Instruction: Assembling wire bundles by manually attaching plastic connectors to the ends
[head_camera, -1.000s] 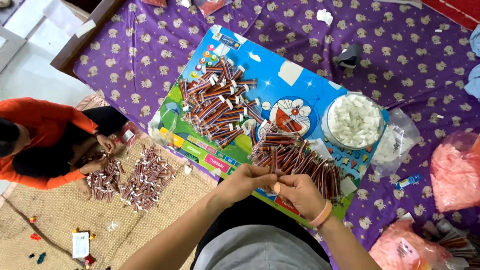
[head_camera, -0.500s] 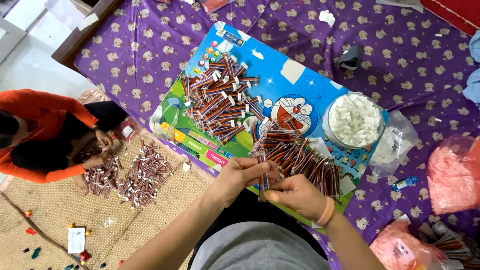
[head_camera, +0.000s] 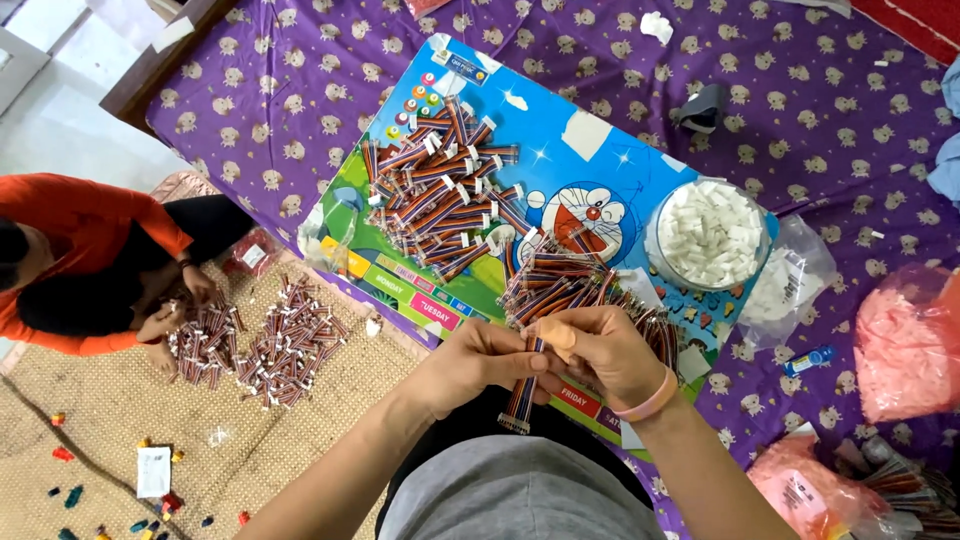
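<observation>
A purple patterned cloth (head_camera: 820, 120) lies beyond the hands, and on it a blue cartoon board (head_camera: 600, 150) bears a big pile of cable pieces (head_camera: 440, 200) up and left of the grip. To the upper right, a clear round bowl (head_camera: 708, 235) holds white plastic bits. The left hand (head_camera: 478, 362) and right hand (head_camera: 598, 352) both pinch one striped ribbon cable (head_camera: 520, 395), fingers closed on it, its end hanging below them.

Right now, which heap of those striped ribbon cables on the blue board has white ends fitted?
The far heap, up the cartoon board beyond both hands: its cables carry white connectors. The near heap by the hands shows none.
</observation>
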